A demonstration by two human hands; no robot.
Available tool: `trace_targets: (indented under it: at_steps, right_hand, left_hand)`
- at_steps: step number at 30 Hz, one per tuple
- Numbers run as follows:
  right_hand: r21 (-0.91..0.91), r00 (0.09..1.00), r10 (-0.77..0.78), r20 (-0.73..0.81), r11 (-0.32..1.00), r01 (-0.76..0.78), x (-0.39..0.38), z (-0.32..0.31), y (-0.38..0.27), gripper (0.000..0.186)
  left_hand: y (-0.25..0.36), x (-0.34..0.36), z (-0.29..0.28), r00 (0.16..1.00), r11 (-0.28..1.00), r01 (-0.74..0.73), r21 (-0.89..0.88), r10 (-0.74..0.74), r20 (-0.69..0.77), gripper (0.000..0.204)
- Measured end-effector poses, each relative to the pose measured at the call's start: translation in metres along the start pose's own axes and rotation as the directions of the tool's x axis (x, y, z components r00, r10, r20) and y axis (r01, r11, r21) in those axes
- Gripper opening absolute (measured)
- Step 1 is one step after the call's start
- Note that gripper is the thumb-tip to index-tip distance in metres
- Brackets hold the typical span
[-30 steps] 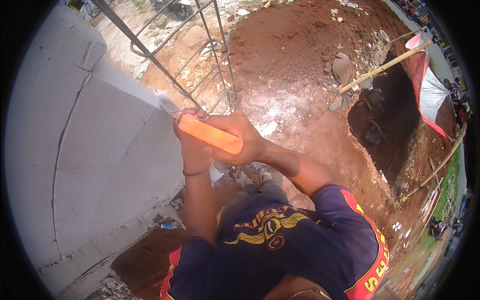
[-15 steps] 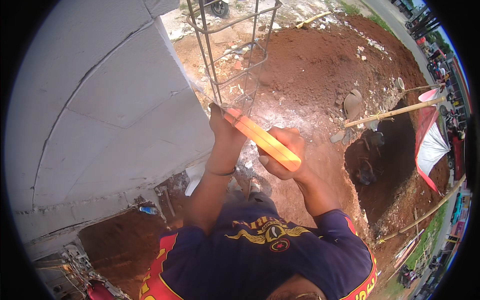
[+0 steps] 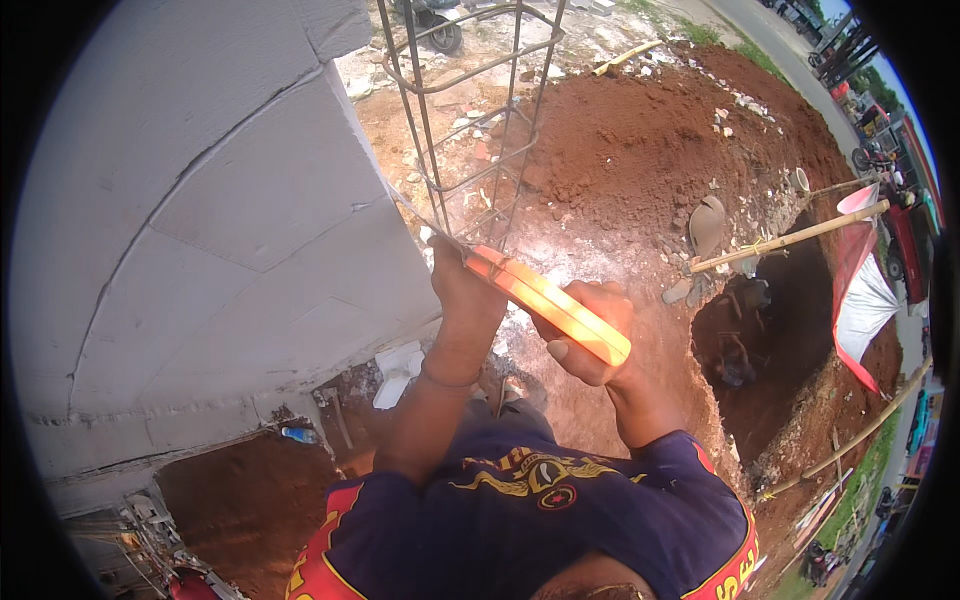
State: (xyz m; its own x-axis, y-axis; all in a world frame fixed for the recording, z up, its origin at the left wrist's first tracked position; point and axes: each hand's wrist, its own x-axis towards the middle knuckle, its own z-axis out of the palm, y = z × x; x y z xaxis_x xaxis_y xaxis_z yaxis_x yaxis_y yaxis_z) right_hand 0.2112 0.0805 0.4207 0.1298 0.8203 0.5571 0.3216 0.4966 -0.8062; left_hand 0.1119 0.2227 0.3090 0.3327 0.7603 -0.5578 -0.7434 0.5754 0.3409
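I hold a handsaw with a bright orange handle (image 3: 545,298) in front of my body. My right hand (image 3: 590,335) is closed around the handle's near part. My left hand (image 3: 466,285) is closed at its front end, beside the edge of the grey block wall (image 3: 270,240). The blade is thin and seen almost edge-on, running from the handle toward that wall edge. How far it sits in the wall I cannot tell. Just beyond my hands stands an upright rebar cage (image 3: 515,110) of rods and bent ties.
Red soil (image 3: 640,130) is heaped ahead. At right is a deep pit (image 3: 775,340) with a person (image 3: 735,360) low inside, and bamboo poles (image 3: 800,236) and a red-white sheet (image 3: 862,285) beside it. A blue bottle (image 3: 298,434) lies by the wall's foot.
Both hands and the saw have drawn back toward me and a little to the right, away from the wall edge. The view has shifted slightly too. Both hands keep their hold.
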Motion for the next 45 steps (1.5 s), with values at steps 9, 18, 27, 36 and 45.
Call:
trace_targets:
  at_steps: [9, 18, 27, 36, 45]
  right_hand:
    - [-0.008, 1.0, -0.002, -0.005, 1.0, 0.001, -0.002, -0.01, 0.011, 0.026]
    - [0.143, 0.988, 0.082, 0.131, 0.985, -0.101, -0.004, 0.015, 0.035, 0.014]
    - [-0.045, 0.959, -0.135, 0.25, 0.988, 0.15, -0.007, 0.015, 0.041, 0.016]
    - [0.103, 0.966, -0.076, 0.249, 0.993, 0.052, -0.008, 0.004, 0.023, 0.016]
    - [0.095, 0.974, -0.079, 0.212, 0.994, 0.06, 0.012, -0.007, 0.016, 0.009]
  left_hand:
    - [-0.008, 0.0, 0.013, 0.994, 0.995, 0.058, -0.083, -0.05, 0.092, 0.035]
    - [0.002, 0.001, -0.002, 0.921, 0.98, -0.174, 0.094, 0.129, 0.366, 0.04]
    - [-0.011, 0.008, -0.03, 0.739, 0.947, 0.182, -0.266, 0.047, 0.672, 0.033]
    - [-0.029, -0.02, -0.007, 0.974, 0.98, 0.052, -0.19, -0.008, 0.226, 0.028]
    - [-0.027, -0.044, 0.037, 0.92, 0.953, -0.298, -0.044, 0.3, 0.253, 0.024]
